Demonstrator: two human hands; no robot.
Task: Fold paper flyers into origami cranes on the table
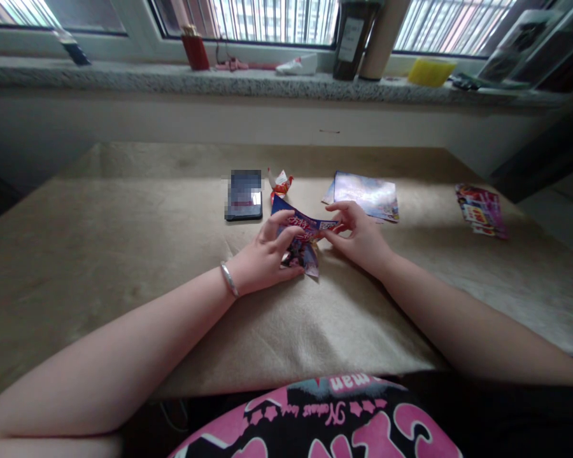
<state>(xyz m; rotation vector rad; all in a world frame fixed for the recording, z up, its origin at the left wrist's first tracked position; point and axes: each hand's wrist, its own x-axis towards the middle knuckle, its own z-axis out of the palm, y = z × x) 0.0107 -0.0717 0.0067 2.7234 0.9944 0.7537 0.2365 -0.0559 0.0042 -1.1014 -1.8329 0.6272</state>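
Between my two hands is a colourful printed paper sheet (304, 257), bent and folded, with a dark blue edge and red lettering. My left hand (273, 253), a silver bracelet at its wrist, grips the sheet's left side between thumb and fingers. My right hand (358, 236) pinches its upper right corner between thumb and fingertips. Just beyond the left hand stands a small folded red-and-white paper piece (281, 184). More printed sheets (365, 194), pale purple, lie stacked behind my right hand.
A phone (245, 196) lies left of the hands on the tan-covered table (124, 254). Pink printed packets (482, 211) are fanned out at the far right. On the stone windowsill (138, 77) stand a red lighter-like object (195, 49), a dark bottle (353, 41) and a yellow block (430, 72).
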